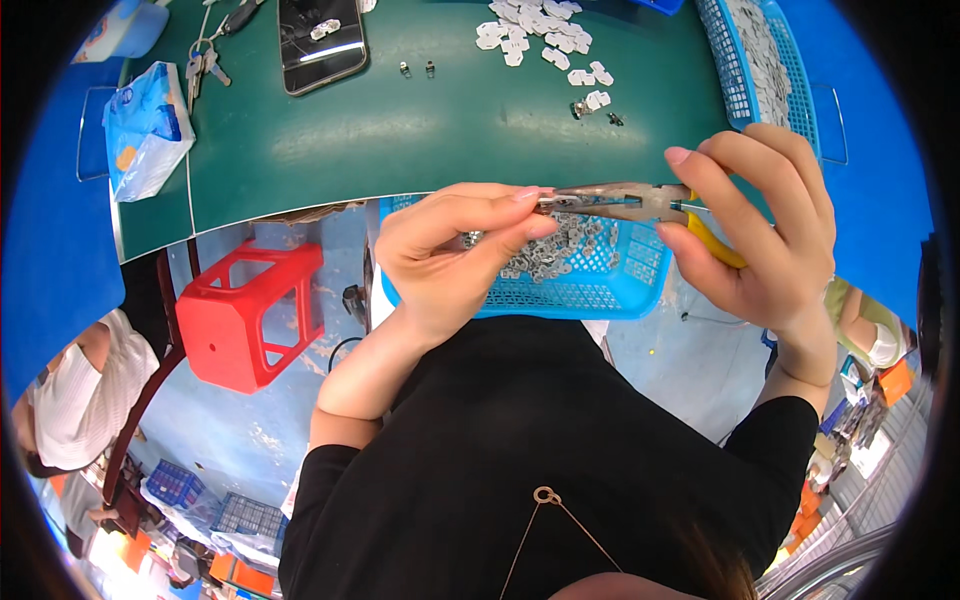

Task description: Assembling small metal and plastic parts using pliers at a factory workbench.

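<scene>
Between thumb and forefinger, my left hand [445,250] pinches a small metal part [546,203], mostly hidden by the fingertips. My right hand [760,215] grips long-nose pliers [640,203] with yellow handles, the jaws pointing left. Their tips meet the small part at my left fingertips; whether they are closed on it I cannot tell. Below both hands sits a blue plastic basket [640,290] holding many small grey metal pieces [545,255]. Across the green table [400,140], flat white pieces [545,25] lie in a loose pile, with a few small dark metal parts [580,109] nearby.
At the table's far left are a phone [322,50], keys [203,62] and a tissue pack [150,130]. A second blue basket [728,65] of pale pieces stands at the far right. A red stool [235,330] is on the floor to my left. Other people are at both sides.
</scene>
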The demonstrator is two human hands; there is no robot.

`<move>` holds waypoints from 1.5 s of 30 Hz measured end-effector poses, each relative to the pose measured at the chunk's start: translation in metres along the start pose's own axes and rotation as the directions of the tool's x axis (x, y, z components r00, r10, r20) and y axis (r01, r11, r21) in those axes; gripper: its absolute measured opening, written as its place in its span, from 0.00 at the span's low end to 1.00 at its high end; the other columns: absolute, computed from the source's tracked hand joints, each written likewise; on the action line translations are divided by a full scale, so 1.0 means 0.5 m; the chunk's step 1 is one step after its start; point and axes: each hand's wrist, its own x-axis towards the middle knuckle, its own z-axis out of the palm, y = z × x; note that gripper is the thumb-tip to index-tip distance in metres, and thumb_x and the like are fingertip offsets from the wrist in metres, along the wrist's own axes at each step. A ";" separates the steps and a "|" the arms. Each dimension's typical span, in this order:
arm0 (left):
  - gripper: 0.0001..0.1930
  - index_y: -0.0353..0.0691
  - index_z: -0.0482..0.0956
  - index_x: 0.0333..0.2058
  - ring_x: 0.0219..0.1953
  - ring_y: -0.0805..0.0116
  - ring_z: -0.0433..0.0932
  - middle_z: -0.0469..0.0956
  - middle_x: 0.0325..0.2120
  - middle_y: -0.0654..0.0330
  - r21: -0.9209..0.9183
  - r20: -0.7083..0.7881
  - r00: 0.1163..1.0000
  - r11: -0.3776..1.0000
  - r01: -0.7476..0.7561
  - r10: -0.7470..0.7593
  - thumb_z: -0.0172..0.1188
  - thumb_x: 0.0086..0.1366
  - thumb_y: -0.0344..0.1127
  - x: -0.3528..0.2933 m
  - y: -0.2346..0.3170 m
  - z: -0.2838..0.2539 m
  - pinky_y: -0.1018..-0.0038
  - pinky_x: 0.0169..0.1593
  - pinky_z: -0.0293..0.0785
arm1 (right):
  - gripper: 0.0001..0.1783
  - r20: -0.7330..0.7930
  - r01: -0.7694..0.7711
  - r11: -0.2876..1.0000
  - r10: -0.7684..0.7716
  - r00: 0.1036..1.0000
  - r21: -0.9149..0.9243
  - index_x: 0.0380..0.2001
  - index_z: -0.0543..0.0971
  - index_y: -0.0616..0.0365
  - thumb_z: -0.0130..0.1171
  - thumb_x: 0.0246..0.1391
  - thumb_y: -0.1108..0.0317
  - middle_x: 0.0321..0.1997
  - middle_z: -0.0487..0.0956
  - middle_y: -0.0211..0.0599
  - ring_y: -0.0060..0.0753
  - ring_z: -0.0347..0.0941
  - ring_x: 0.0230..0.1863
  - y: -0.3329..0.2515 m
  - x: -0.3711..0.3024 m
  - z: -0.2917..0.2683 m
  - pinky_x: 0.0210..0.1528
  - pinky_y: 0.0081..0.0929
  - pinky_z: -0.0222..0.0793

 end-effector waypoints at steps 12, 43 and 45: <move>0.11 0.28 0.78 0.32 0.35 0.63 0.81 0.79 0.32 0.47 0.085 0.002 1.000 0.996 -0.012 0.012 0.63 0.49 0.13 0.001 0.009 0.004 0.74 0.40 0.79 | 0.23 0.079 0.026 0.993 -0.017 0.997 -0.113 0.35 0.80 0.59 0.69 0.28 0.66 0.35 0.74 0.36 0.39 0.71 0.36 -0.018 0.007 -0.013 0.33 0.29 0.70; 0.11 0.33 0.82 0.33 0.30 0.67 0.82 0.82 0.28 0.54 0.312 0.061 0.994 0.944 -0.110 0.095 0.64 0.48 0.17 0.015 0.009 -0.002 0.80 0.33 0.77 | 0.20 0.161 0.049 0.994 -0.034 0.986 -0.094 0.32 0.78 0.63 0.69 0.31 0.66 0.36 0.73 0.37 0.39 0.71 0.34 -0.031 0.013 -0.005 0.31 0.30 0.69; 0.10 0.33 0.82 0.33 0.30 0.68 0.82 0.82 0.29 0.54 0.301 0.057 0.994 0.948 -0.102 0.089 0.65 0.49 0.17 0.013 0.007 0.000 0.80 0.34 0.77 | 0.20 0.156 0.034 0.997 -0.022 0.988 -0.075 0.32 0.78 0.62 0.69 0.31 0.66 0.36 0.73 0.36 0.38 0.71 0.32 -0.030 0.011 -0.004 0.31 0.30 0.70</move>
